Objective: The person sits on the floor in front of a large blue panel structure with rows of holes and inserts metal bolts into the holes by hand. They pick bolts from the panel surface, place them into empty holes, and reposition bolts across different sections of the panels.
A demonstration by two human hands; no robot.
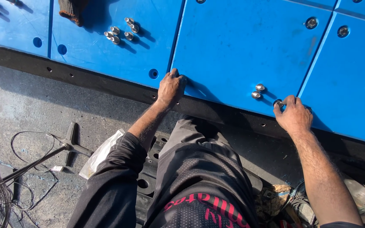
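- Bolt (279, 102), silver, sits pinched in the right hand (294, 115) fingertips, on the blue panel (241, 46) edge.
- Two loose bolts (257, 91) stand just left of that hand.
- Left hand (170, 88) rests curled on the panel edge, grasping nothing visible.

Both arms reached forward and well apart. The left hand (170, 87) lay knuckles up with its fingers curled and the fingertips pressed down, the wrist bent a little; its forearm was bare from the wrist back to a dark sleeve pushed up near the elbow. The right hand (293, 115) was also turned back-up, its thumb and forefinger pinched together at the tips while the other fingers were folded loosely. The right forearm was bare and stretched almost straight toward the hand.
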